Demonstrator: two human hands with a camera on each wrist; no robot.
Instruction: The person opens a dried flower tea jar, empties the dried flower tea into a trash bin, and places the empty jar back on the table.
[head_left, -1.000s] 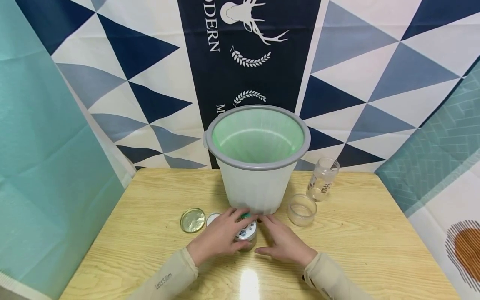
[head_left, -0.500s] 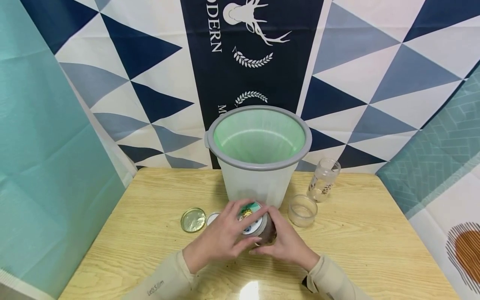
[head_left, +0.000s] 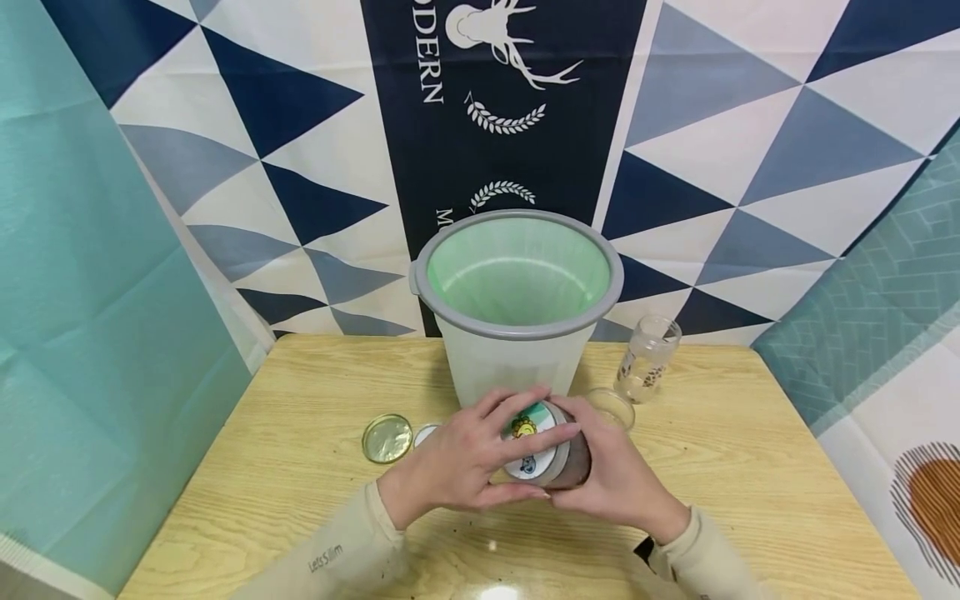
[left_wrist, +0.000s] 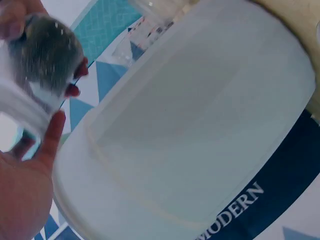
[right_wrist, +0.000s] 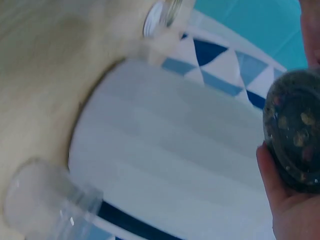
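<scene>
While a gold lid (head_left: 386, 438) lies flat at the left of the wooden worktop (head_left: 285, 467), a smaller white lid (head_left: 424, 433) sits just beside it, partly hidden by the left hand (head_left: 457, 462). That hand curls its fingers and thumb round the printed cap (head_left: 531, 442) of a jar (head_left: 566, 460), which is held tilted above the worktop, just in front of the bucket (head_left: 517, 325). The jar holds something dark and speckled. The right hand (head_left: 611, 479) grips the jar's body from the other side. The grey-rimmed bucket stands upright with a green liner inside. Behind the right hand's fingers is an open clear jar (head_left: 611, 406), and further right, near it, a clear bottle (head_left: 647, 358) stands upright.
</scene>
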